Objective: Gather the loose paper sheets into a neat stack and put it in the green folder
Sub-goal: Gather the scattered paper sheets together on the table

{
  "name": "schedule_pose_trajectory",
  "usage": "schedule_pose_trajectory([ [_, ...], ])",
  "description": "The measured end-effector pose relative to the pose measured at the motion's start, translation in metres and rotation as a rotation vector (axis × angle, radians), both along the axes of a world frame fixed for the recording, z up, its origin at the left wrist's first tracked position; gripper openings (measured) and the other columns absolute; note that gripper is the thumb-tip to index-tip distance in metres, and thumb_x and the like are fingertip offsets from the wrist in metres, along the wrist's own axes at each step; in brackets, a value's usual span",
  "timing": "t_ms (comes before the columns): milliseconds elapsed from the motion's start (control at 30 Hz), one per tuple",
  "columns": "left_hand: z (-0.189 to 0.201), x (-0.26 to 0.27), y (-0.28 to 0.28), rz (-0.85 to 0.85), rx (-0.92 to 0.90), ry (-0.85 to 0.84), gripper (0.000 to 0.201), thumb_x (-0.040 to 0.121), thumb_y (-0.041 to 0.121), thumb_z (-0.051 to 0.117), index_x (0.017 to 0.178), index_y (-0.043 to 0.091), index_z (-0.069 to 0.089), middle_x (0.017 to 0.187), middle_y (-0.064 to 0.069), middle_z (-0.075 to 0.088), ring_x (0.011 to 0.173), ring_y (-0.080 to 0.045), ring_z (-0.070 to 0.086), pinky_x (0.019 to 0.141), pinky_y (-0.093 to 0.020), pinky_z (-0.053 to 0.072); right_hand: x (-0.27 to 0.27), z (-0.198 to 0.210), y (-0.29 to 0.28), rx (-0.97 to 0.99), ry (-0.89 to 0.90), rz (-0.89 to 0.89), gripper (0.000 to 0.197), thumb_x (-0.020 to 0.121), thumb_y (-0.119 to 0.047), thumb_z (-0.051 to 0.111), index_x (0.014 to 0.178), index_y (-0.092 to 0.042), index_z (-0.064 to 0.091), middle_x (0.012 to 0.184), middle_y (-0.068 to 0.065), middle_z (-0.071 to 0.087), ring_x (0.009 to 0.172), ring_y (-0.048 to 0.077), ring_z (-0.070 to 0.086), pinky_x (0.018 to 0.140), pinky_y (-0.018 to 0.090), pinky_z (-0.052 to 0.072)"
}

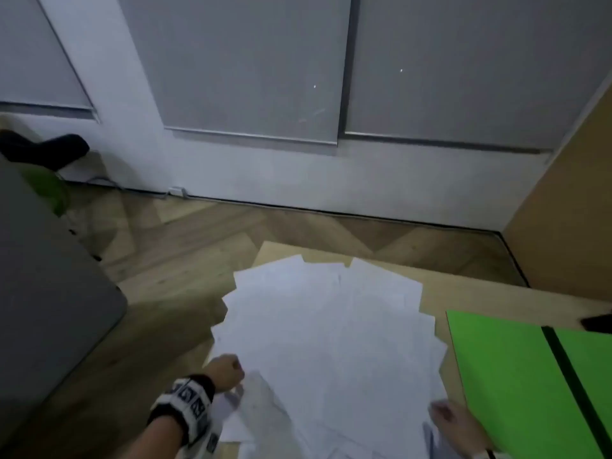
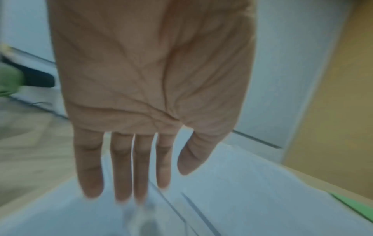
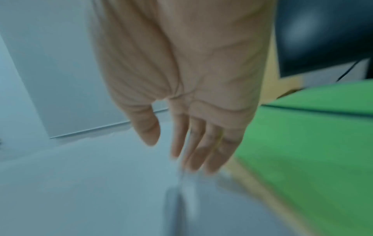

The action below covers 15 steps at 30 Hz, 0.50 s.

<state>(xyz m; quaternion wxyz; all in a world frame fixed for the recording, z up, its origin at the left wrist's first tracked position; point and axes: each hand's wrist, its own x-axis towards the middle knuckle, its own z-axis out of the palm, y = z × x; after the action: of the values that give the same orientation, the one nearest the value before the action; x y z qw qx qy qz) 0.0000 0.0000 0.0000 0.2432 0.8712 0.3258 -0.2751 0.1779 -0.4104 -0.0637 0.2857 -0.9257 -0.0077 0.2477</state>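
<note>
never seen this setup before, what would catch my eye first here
The fan of loose white sheets spread over the wooden table, in the middle of the head view. Next, the bright green folder lying right of them with a dark band across it. The left hand and right hand flank the near edge of the sheets with straight fingers.

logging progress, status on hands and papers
Left hand and right hand open at the pile's near corners. Papers still fanned out. Green folder lies right, nothing blocking.

Light wood table (image 1: 470,294): fanned loose paper sheets (image 1: 328,329) (overlapping), green folder (image 1: 516,369) beside them
</note>
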Motion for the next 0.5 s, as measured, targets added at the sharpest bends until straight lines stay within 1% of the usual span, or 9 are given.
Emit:
schedule_pose_trajectory([
  [33, -0.002, 0.006, 0.006, 0.047, 0.001, -0.017, 0.009, 0.091, 0.023, 0.05, 0.097, 0.016, 0.052, 0.124, -0.011, 0.062, 0.103, -0.022, 0.056, 0.087, -0.024, 0.042, 0.005, 0.006, 0.01, -0.017, 0.03, -0.014, 0.012, 0.084, -0.015, 0.063, 0.093, -0.008, 0.064, 0.11, 0.022, 0.066, 0.105, 0.033, 0.062, 0.087, 0.032, 0.044],
  [67, -0.001, 0.009, 0.008, 0.132, 0.007, -0.041, 0.021, 0.089, 0.024, 0.053, 0.107, 0.012, 0.054, 0.128, -0.014, 0.058, 0.106, -0.024, 0.054, 0.091, -0.027, 0.043, 0.007, 0.015, 0.02, -0.055, 0.035, -0.05, 0.029, 0.084, -0.021, 0.062, 0.106, -0.003, 0.062, 0.117, 0.022, 0.063, 0.109, 0.033, 0.059, 0.09, 0.033, 0.044],
  [133, -0.002, 0.017, 0.016, 0.299, 0.027, -0.074, 0.054, 0.086, 0.029, 0.058, 0.133, 0.005, 0.044, 0.138, -0.019, 0.046, 0.124, -0.032, 0.048, 0.101, -0.035, 0.042, 0.014, 0.026, 0.037, -0.107, 0.004, -0.169, 0.054, 0.081, -0.029, 0.063, 0.124, 0.003, 0.053, 0.128, 0.023, 0.055, 0.116, 0.035, 0.054, 0.095, 0.036, 0.045],
  [167, -0.005, 0.019, 0.018, 0.362, 0.047, -0.079, 0.066, 0.084, 0.031, 0.061, 0.139, 0.004, 0.037, 0.143, -0.02, 0.038, 0.131, -0.035, 0.041, 0.104, -0.038, 0.04, 0.013, 0.031, 0.044, -0.108, 0.012, -0.214, 0.061, 0.08, -0.029, 0.065, 0.128, 0.005, 0.048, 0.132, 0.025, 0.05, 0.119, 0.038, 0.052, 0.096, 0.039, 0.045],
  [233, -0.007, 0.018, 0.014, 0.478, 0.065, -0.087, 0.081, 0.08, 0.032, 0.067, 0.143, 0.001, 0.028, 0.147, -0.02, 0.027, 0.137, -0.038, 0.03, 0.107, -0.044, 0.036, 0.004, 0.037, 0.054, -0.109, 0.038, -0.339, 0.065, 0.081, -0.023, 0.067, 0.133, 0.007, 0.041, 0.138, 0.026, 0.041, 0.121, 0.042, 0.048, 0.095, 0.042, 0.044],
  [300, -0.008, 0.022, 0.012, 0.571, 0.058, -0.124, 0.087, 0.079, 0.032, 0.069, 0.145, -0.001, 0.024, 0.15, -0.02, 0.021, 0.14, -0.038, 0.025, 0.109, -0.045, 0.033, 0.001, 0.041, 0.062, -0.064, 0.035, -0.453, 0.065, 0.08, -0.016, 0.068, 0.133, 0.007, 0.039, 0.14, 0.024, 0.035, 0.119, 0.044, 0.049, 0.091, 0.043, 0.046],
  [400, -0.01, 0.032, 0.005, 0.65, 0.028, -0.164, 0.088, 0.079, 0.035, 0.07, 0.144, -0.003, 0.023, 0.151, -0.02, 0.018, 0.135, -0.039, 0.035, 0.1, -0.042, 0.039, 0.001, 0.037, 0.072, 0.024, 0.044, -0.519, 0.072, 0.077, -0.015, 0.072, 0.136, 0.004, 0.035, 0.141, 0.024, 0.033, 0.119, 0.045, 0.048, 0.092, 0.046, 0.045],
  [433, -0.013, 0.034, 0.001, 0.668, 0.021, -0.187, 0.086, 0.079, 0.034, 0.07, 0.142, -0.004, 0.025, 0.15, -0.02, 0.017, 0.131, -0.04, 0.04, 0.095, -0.041, 0.041, 0.0, 0.034, 0.074, 0.078, 0.055, -0.539, 0.076, 0.076, -0.016, 0.073, 0.138, 0.003, 0.033, 0.142, 0.024, 0.035, 0.121, 0.044, 0.048, 0.094, 0.046, 0.045],
  [500, -0.021, 0.038, -0.006, 0.686, 0.038, -0.246, 0.081, 0.077, 0.03, 0.071, 0.138, -0.005, 0.029, 0.148, -0.021, 0.017, 0.127, -0.041, 0.042, 0.094, -0.042, 0.043, -0.001, 0.03, 0.078, 0.193, 0.078, -0.557, 0.081, 0.074, -0.016, 0.076, 0.14, -0.001, 0.031, 0.139, 0.025, 0.046, 0.12, 0.04, 0.052, 0.096, 0.044, 0.045],
])
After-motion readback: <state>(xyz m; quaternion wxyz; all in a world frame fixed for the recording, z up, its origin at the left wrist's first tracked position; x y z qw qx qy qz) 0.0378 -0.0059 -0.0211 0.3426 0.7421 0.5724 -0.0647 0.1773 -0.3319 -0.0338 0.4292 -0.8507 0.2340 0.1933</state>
